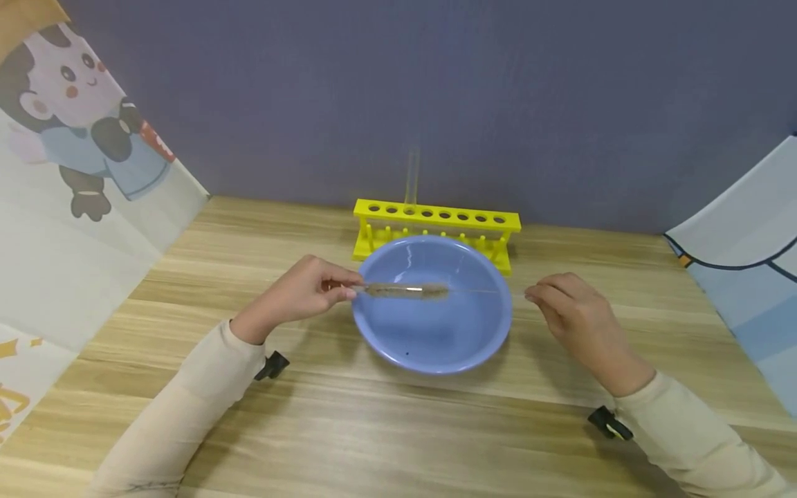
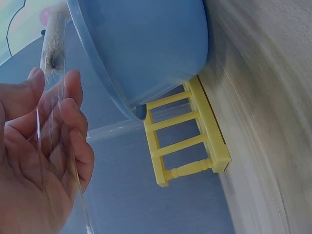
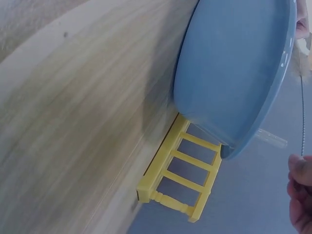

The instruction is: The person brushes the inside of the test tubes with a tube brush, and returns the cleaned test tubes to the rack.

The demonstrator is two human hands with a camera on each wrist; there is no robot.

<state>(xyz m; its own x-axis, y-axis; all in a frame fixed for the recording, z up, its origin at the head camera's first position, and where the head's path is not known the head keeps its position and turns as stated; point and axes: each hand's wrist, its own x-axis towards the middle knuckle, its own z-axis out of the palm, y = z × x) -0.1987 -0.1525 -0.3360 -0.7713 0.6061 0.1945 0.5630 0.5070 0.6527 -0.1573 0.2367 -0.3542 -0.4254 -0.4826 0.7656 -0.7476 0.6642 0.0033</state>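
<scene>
Above a blue basin (image 1: 429, 339), my left hand (image 1: 305, 294) pinches a clear glass test tube (image 2: 48, 122) between thumb and fingers. The tube lies level, its closed end toward my palm. A test tube brush (image 1: 437, 292) with pale brown bristles sits partly inside the tube, bristles showing at the mouth on the right. From it a thin twisted wire handle (image 3: 303, 117) runs right to my right hand (image 1: 575, 315), whose thumb and fingertips grip its end just past the basin's right rim.
Behind the basin stands a yellow test tube rack (image 1: 438, 211) with one upright clear tube (image 1: 413, 173) in it. A dark wall (image 1: 436, 90) rises at the back of the wooden table (image 1: 386, 443). Printed cloths (image 1: 124, 228) hang at both sides.
</scene>
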